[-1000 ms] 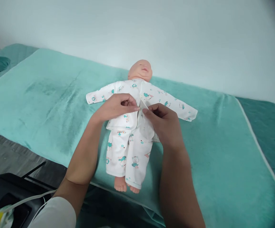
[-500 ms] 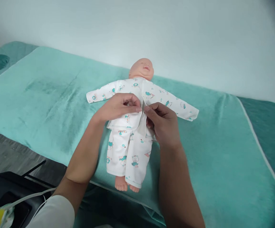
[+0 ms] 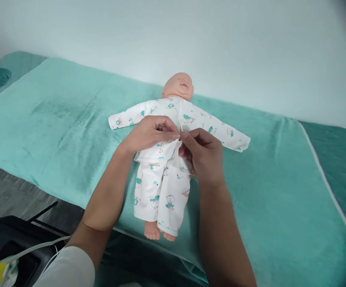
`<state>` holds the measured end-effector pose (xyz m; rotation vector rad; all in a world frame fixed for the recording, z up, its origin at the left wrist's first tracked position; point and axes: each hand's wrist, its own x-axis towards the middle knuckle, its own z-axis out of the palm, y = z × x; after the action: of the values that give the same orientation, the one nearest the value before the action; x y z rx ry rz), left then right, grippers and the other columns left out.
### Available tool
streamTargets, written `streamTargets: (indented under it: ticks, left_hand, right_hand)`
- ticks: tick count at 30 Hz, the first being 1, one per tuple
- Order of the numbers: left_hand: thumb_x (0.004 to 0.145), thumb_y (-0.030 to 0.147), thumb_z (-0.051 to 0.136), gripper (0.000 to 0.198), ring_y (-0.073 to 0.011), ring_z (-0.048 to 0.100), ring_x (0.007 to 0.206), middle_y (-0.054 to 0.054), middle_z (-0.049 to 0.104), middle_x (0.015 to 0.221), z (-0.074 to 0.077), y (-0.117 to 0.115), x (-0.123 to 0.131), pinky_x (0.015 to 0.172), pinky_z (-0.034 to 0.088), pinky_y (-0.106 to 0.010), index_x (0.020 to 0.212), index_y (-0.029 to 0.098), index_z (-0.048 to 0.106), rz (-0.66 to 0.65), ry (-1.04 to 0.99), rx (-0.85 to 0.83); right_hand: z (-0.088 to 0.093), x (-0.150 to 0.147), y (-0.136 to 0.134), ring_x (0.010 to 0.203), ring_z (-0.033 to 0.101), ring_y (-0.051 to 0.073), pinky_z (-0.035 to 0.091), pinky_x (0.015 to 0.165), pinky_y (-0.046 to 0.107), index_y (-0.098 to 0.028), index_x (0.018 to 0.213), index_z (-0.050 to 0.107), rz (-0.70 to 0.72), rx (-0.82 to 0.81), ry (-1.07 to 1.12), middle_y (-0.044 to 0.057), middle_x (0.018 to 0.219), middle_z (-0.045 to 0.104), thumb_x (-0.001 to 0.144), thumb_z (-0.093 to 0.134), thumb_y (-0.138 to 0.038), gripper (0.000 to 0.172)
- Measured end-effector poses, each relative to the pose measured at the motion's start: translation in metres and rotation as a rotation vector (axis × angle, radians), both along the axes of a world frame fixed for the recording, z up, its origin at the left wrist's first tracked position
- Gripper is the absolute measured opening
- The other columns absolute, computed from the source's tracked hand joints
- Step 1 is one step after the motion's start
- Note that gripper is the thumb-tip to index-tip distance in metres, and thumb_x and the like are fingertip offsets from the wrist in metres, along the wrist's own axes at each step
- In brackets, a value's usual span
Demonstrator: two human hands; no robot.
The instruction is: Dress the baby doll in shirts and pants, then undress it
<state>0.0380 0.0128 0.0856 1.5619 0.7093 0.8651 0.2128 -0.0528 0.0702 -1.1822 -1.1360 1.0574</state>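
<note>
Far left, a black object (image 3: 3, 233) sits beside the green-covered bed (image 3: 56, 119). Here's the left hand (image 3: 151, 131), thumb and fingertips nipped together on the front edge of the patterned white jacket (image 3: 156, 151)! Mid-bed, the jacket is on a doll (image 3: 178, 85) lying face up, arms spread, matching trousers (image 3: 161, 191) below (bare feet poking out). And just across the opening, the right hand (image 3: 205, 155), fingers curled, pinches the jacket's other edge, fingertips practically meeting the left's.
</note>
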Motion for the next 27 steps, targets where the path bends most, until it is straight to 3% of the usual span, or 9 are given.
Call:
streamTargets:
  ticks: [6,11,16,27]
  left_hand:
    - [0.082,0.034,0.081,0.019,-0.0121,0.065,0.076,-0.003,0.074,0.082,-0.001,0.002,-0.003,0.07,0.05,-0.027,0.082,0.017,0.075,-0.023,0.002,0.021]
    - [0.084,0.037,0.082,0.023,-0.0135,0.068,0.082,-0.005,0.076,0.087,-0.002,0.003,-0.007,0.076,0.053,-0.028,0.087,0.016,0.076,-0.064,0.003,0.03]
    - [0.08,0.037,0.085,0.025,-0.0129,0.066,0.076,-0.003,0.072,0.081,-0.001,0.001,-0.007,0.07,0.05,-0.027,0.083,0.016,0.071,-0.033,0.018,0.016]
    - [0.084,0.029,0.079,0.017,-0.0099,0.06,0.07,-0.001,0.068,0.078,-0.001,0.004,-0.008,0.064,0.045,-0.025,0.083,0.017,0.067,-0.077,0.05,0.049]
  right_hand:
    - [0.0,-0.001,-0.001,0.049,0.055,0.011,0.046,0.049,0.025,-0.023,0.072,0.062,-0.019,0.014,-0.035,-0.003,0.056,0.062,0.086,0.08,-0.055,0.039]
    - [0.0,0.005,0.0,0.055,0.06,0.011,0.053,0.055,0.026,-0.022,0.078,0.068,0.068,-0.005,0.031,-0.001,0.064,0.067,0.089,0.078,-0.053,0.034]
    - [-0.002,0.013,0.001,0.061,0.065,0.013,0.058,0.06,0.028,-0.023,0.091,0.07,0.132,-0.032,0.029,-0.002,0.069,0.069,0.083,0.083,-0.042,0.024]
    - [0.006,0.006,0.001,0.059,0.062,0.011,0.054,0.055,0.025,-0.022,0.088,0.065,0.139,-0.079,-0.001,-0.004,0.068,0.066,0.073,0.087,-0.029,0.027]
